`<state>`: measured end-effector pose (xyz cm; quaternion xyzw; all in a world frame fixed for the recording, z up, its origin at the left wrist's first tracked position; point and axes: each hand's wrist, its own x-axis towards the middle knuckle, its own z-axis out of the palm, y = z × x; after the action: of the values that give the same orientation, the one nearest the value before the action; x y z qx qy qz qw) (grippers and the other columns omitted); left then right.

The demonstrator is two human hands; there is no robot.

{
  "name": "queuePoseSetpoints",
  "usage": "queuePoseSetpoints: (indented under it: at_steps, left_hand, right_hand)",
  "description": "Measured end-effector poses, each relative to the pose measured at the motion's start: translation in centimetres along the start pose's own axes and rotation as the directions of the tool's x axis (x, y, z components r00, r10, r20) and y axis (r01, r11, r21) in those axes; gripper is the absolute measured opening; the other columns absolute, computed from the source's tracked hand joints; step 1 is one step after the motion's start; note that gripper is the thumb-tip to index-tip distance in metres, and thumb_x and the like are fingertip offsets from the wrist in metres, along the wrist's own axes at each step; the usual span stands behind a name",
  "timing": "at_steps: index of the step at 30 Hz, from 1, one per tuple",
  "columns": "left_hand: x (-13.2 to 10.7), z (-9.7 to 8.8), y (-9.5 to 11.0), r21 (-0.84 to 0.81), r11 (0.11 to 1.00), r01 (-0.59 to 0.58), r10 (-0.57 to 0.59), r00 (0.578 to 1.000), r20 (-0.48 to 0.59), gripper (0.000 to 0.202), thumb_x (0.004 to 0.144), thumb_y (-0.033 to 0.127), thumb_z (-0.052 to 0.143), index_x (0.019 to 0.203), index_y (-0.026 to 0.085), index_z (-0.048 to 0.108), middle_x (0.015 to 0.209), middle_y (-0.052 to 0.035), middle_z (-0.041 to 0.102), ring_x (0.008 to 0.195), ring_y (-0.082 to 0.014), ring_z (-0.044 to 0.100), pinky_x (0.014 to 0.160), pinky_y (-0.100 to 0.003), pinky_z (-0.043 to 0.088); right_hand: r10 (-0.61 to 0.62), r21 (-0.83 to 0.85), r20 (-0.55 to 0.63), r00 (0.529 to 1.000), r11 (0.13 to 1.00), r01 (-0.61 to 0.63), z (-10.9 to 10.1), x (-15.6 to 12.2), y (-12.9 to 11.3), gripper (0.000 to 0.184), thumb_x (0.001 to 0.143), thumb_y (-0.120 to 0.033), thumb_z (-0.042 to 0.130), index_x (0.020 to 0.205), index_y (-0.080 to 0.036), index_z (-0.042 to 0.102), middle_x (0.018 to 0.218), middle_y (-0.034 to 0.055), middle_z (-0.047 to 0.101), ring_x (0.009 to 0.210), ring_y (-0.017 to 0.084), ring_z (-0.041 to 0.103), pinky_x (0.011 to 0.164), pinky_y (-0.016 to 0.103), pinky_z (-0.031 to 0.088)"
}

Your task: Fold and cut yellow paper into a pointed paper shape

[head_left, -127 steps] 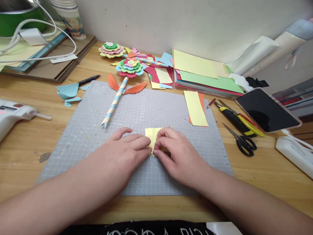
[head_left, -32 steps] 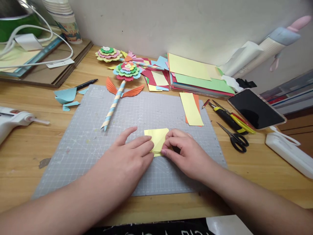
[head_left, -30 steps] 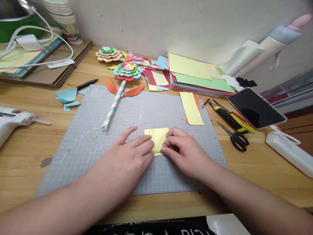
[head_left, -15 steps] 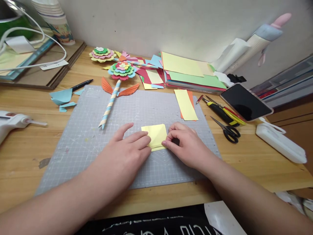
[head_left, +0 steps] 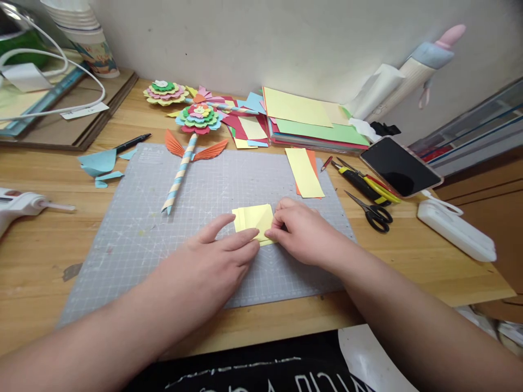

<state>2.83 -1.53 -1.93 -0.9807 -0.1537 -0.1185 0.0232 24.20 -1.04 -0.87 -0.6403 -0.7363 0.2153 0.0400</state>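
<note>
A small folded piece of yellow paper (head_left: 263, 216) lies on the grey cutting mat (head_left: 155, 256), with folds showing along its left side and near edge. My left hand (head_left: 220, 256) rests over its near left part, fingers stretched out with two fingertips pressing on the paper and another finger lifted apart. At the paper's right edge, my right hand (head_left: 304, 231) has thumb and fingers pinched together on it. Beyond the hands, a paper flower (head_left: 200, 117) with a striped stem and pleated orange leaves lies across the mat's far edge.
Yellow and orange paper strips (head_left: 305, 173) lie at the mat's far right. Black scissors (head_left: 376, 216), a box cutter (head_left: 363, 185) and a phone (head_left: 402, 166) sit to the right. A glue gun (head_left: 24, 204) and blue scraps (head_left: 98, 161) are left; coloured sheets (head_left: 318, 130) stand behind.
My left fingers have shifted right and nearer along the paper's near edge, uncovering folds on its left side. My right hand keeps its pinch. The whole view has shifted slightly.
</note>
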Motion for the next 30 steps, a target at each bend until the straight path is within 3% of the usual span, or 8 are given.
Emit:
queuePoseSetpoints:
  at_steps: [6,11,15,25,28,30]
  left_hand:
    - [0.3,-0.1,0.0,-0.011,0.998,0.054,-0.053,0.998,0.033,0.026,0.092,0.008,0.045,0.093,0.018,0.069,0.11,-0.0023,0.072,0.112,-0.0193,0.06,0.114,-0.041,0.02]
    - [0.5,-0.3,-0.1,-0.037,0.997,0.062,-0.06,0.997,0.046,0.027,0.092,0.005,0.044,0.091,0.017,0.069,0.109,-0.0027,0.072,0.11,-0.0199,0.061,0.112,-0.042,0.021]
    - [0.4,-0.3,-0.1,-0.035,0.998,0.053,-0.052,0.998,0.034,0.03,0.091,0.003,0.042,0.094,0.015,0.069,0.107,-0.0044,0.072,0.11,-0.0208,0.061,0.112,-0.043,0.02]
    - [0.3,-0.1,-0.1,-0.079,0.995,0.068,-0.067,0.998,0.019,0.027,0.09,0.005,0.044,0.091,0.017,0.069,0.108,-0.0025,0.073,0.11,-0.0193,0.061,0.115,-0.042,0.016]
    - [0.2,0.0,-0.2,-0.09,0.993,0.07,-0.069,0.998,0.016,0.027,0.089,0.005,0.045,0.094,0.017,0.069,0.108,-0.0028,0.072,0.111,-0.0194,0.061,0.116,-0.041,0.015]
    - [0.2,0.0,-0.3,-0.096,0.992,0.076,-0.075,0.997,0.013,0.028,0.089,0.005,0.045,0.097,0.017,0.068,0.109,-0.0029,0.072,0.112,-0.0192,0.06,0.116,-0.041,0.015]
  right_hand:
    - [-0.054,0.037,-0.004,0.999,0.998,0.054,0.1,-0.3,0.7,0.024,0.086,-0.021,0.065,0.064,-0.019,0.057,0.086,0.004,0.058,0.081,0.019,0.056,0.072,0.034,0.041]
    - [-0.126,0.258,-0.075,0.989,0.956,0.142,0.4,-1.2,2.4,0.016,0.093,-0.019,0.052,0.079,-0.02,0.059,0.093,0.0027,0.058,0.089,0.017,0.057,0.081,0.034,0.044]
    - [-0.1,0.371,-0.118,0.988,0.918,0.138,1.0,-1.5,2.6,0.009,0.089,-0.021,0.058,0.08,-0.02,0.061,0.097,0.0028,0.057,0.092,0.018,0.056,0.086,0.036,0.042]
    - [-0.003,0.188,-0.147,0.989,0.982,0.031,1.6,-0.8,1.1,0.019,0.082,-0.018,0.065,0.067,-0.019,0.053,0.092,0.0017,0.057,0.09,0.02,0.054,0.082,0.037,0.036]
    - [-0.02,0.192,-0.189,0.982,0.98,0.057,1.7,-1.2,1.2,0.013,0.083,-0.02,0.064,0.076,-0.021,0.053,0.092,0.0017,0.058,0.09,0.021,0.055,0.081,0.037,0.037]
    - [-0.059,0.191,-0.307,0.95,0.974,0.122,1.8,-2.1,1.0,0.005,0.086,-0.022,0.061,0.087,-0.022,0.056,0.096,0.0037,0.061,0.092,0.021,0.057,0.081,0.037,0.038]
